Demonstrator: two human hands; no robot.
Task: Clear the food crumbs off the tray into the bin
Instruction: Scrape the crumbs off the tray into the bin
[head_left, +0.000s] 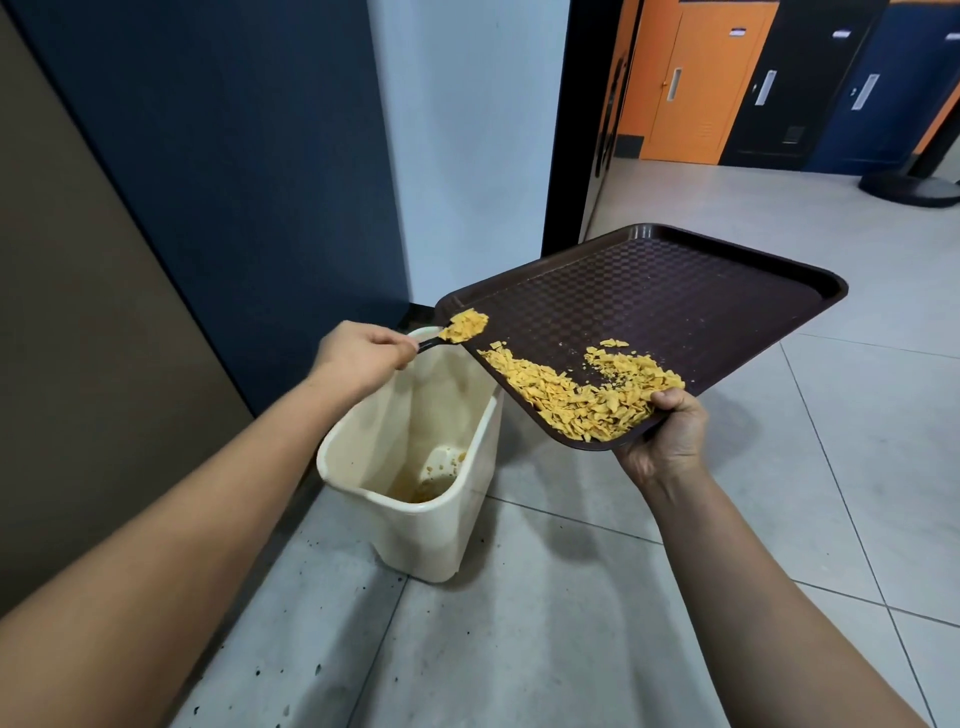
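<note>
A dark brown tray (670, 306) hangs tilted in the air, its low left edge over a cream plastic bin (441, 525) on the floor. Yellow food crumbs (582, 397) are piled along the tray's near edge and corner. My right hand (662, 441) grips that near corner, thumb on top beside the crumbs. My left hand (358, 356) holds the handle of a black spoon (431, 343), whose bowl carries a heap of crumbs (467, 326) at the tray's left edge, above the bin. A few crumbs lie at the bottom of the bin.
The bin stands against a dark blue wall panel (249, 182) and a white column (467, 130). Grey floor tiles (597, 597) spread to the right. Orange and dark lockers (696, 78) and a black round base (909, 189) are far back right.
</note>
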